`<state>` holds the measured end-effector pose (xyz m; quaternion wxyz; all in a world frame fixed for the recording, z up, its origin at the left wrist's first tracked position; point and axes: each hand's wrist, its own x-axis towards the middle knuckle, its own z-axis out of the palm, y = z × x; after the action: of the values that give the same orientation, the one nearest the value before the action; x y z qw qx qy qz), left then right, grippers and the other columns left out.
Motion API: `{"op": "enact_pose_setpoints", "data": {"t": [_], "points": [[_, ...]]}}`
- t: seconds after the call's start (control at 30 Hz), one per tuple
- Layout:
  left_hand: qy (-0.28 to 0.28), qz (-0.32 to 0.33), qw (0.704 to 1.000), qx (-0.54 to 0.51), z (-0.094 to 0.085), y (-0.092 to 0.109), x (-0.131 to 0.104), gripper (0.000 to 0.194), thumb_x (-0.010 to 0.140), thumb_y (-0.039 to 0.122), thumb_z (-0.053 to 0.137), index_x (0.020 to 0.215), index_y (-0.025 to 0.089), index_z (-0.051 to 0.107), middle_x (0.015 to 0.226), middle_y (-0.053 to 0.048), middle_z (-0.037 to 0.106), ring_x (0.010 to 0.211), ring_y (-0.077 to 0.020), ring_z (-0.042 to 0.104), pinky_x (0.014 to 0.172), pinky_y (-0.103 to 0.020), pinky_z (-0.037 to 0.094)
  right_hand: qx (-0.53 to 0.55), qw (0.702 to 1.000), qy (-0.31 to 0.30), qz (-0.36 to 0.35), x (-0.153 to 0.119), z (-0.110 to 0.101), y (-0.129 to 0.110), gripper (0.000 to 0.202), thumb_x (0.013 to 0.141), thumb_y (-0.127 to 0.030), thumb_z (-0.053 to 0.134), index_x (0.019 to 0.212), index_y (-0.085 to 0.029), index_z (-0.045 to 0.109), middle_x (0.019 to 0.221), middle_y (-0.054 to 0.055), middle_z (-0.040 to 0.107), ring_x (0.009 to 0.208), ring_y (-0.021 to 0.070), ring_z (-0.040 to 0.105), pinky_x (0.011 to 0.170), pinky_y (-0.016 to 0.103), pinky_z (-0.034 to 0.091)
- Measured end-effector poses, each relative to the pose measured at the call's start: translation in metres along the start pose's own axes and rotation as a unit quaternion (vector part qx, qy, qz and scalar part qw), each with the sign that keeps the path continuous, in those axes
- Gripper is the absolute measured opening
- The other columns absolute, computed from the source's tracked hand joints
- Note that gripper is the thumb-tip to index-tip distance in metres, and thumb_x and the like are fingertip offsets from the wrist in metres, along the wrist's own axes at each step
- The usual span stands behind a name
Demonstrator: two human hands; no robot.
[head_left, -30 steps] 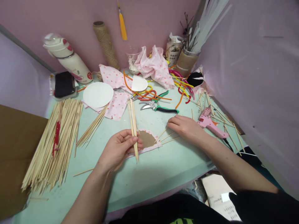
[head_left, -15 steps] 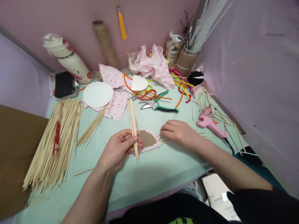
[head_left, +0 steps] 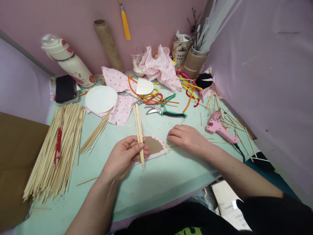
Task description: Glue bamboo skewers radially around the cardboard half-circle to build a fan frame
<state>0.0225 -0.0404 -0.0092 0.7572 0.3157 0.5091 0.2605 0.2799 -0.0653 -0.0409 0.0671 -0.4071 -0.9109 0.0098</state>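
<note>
Pinching a small bundle of wooden sticks (head_left: 138, 125) between thumb and fingers, the left hand (head_left: 129, 150) sits at the middle of the table (head_left: 161, 182), over the left part of a cloth-edged cardboard piece (head_left: 153, 145). The bundle's long axis runs from the far side of the table toward the person, its far end leaning slightly left and its near end slightly right. The sticks fan a little at the far end and draw close together at the near one. The cardboard piece lies flat, its long axis running roughly left to right, crosswise to the bundle. At its right end, thin sticks (head_left: 173, 148) reach out rightward under the right hand (head_left: 182, 137), whose fingers are curled down; whether they grasp a stick cannot be told. Beyond the hands lie green-handled pruning shears (head_left: 173, 114), blades pointing left. A pink glue gun (head_left: 220, 129) rests right of the right hand, and a large stick pile (head_left: 57, 153) spreads well to the left.
</note>
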Motion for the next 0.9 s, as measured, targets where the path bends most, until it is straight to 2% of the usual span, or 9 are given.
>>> {"op": "enact_pose_setpoints", "data": {"t": [0.43,0.63,0.9], "points": [[0.013,-0.006,1.0,0.007,-0.0002,0.0008,0.0004,0.043,0.055,0.037,0.092,0.084,0.014,0.07,0.071,-0.003,0.073,0.061,-0.0124,0.069,0.061,-0.021,0.058,-0.004,1.0,0.02,0.006,-0.0011,0.0034,-0.0024,0.024,0.101,-0.016,0.042,0.098,-0.015,0.066,0.094,0.007,0.067,0.084,0.0184,0.051,0.068,0.03,0.034],[0.016,-0.007,1.0,0.012,0.0023,0.0031,0.0009,0.046,0.051,0.037,0.094,0.082,0.014,0.069,0.07,-0.003,0.072,0.06,-0.013,0.068,0.062,-0.023,0.058,-0.02,1.0,0.016,0.004,0.0009,0.0054,-0.0016,0.02,0.099,-0.017,0.046,0.093,-0.016,0.066,0.089,0.006,0.066,0.082,0.0184,0.049,0.067,0.03,0.033],[0.025,-0.01,0.999,0.021,0.0011,0.0026,0.0007,0.046,0.053,0.037,0.093,0.084,0.014,0.069,0.073,-0.003,0.073,0.061,-0.0127,0.068,0.062,-0.022,0.058,-0.029,0.999,0.023,0.018,0.0004,0.006,-0.004,0.02,0.099,-0.016,0.046,0.088,-0.016,0.064,0.085,0.005,0.064,0.078,0.0177,0.045,0.063,0.031,0.028]]}}
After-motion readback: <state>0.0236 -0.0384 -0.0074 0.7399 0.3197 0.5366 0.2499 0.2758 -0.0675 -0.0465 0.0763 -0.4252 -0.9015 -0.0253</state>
